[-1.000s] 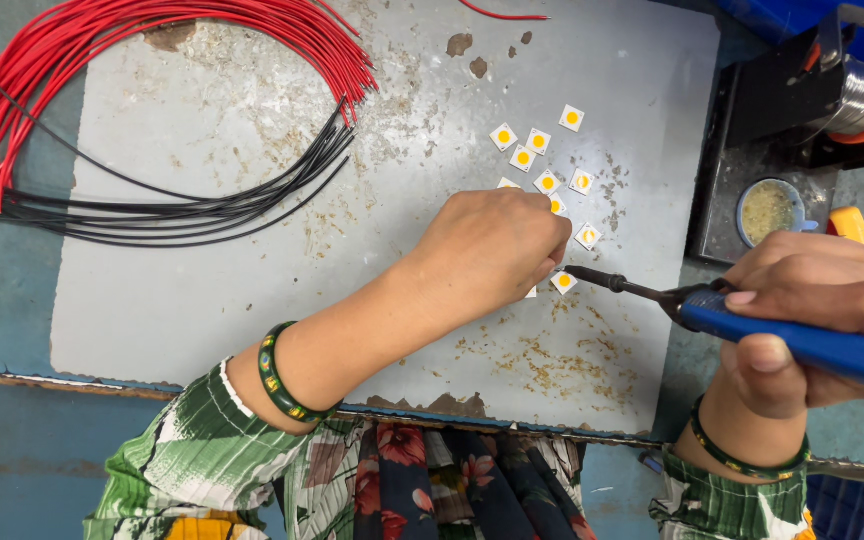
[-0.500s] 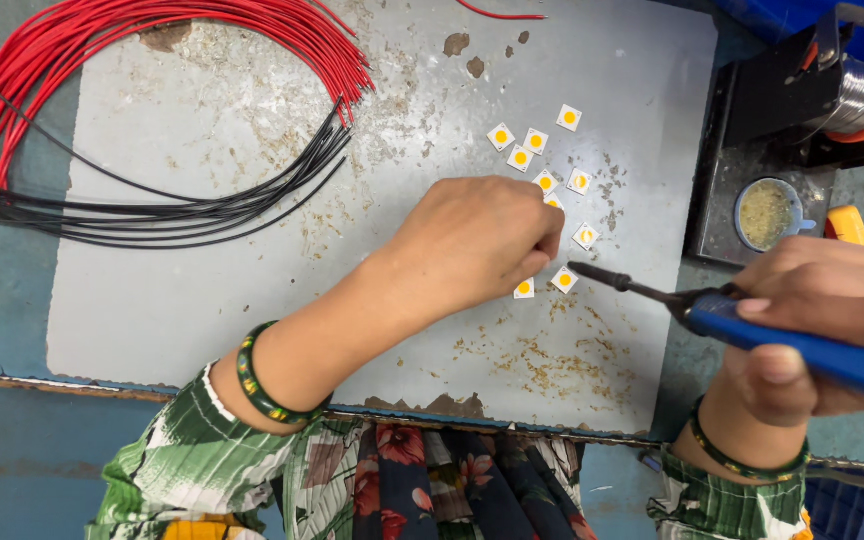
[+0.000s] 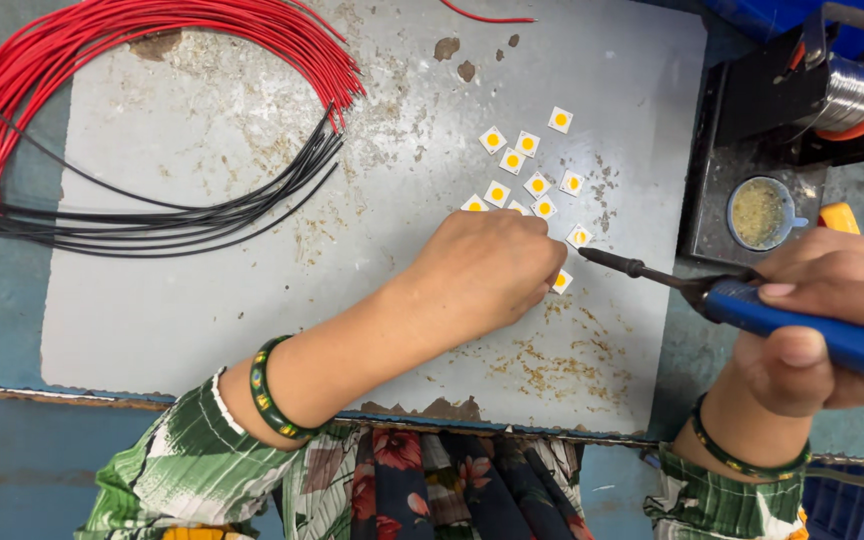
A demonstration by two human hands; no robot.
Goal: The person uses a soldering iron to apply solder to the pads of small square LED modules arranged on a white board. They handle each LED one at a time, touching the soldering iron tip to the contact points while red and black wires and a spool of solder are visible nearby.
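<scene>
My left hand (image 3: 487,270) lies knuckles up on a worn grey metal plate (image 3: 202,300), fingers curled down among several small white square chips with yellow centres (image 3: 527,160). Its fingertips are hidden; one chip (image 3: 560,282) shows just past them. My right hand (image 3: 832,320) grips the blue handle of a soldering iron (image 3: 812,325). The iron's dark tip (image 3: 587,251) points left and ends close to my left fingertips, between that chip and another chip (image 3: 579,237).
A bundle of red wires (image 3: 152,40) and a bundle of black wires (image 3: 152,215) lie on the plate's left part. At the right stand a spool of solder wire (image 3: 852,95), a small round tin of flux (image 3: 760,213) and a black stand.
The iron's tip has lifted slightly, from beside the lower chip to between two chips. My left hand has barely shifted on the plate.
</scene>
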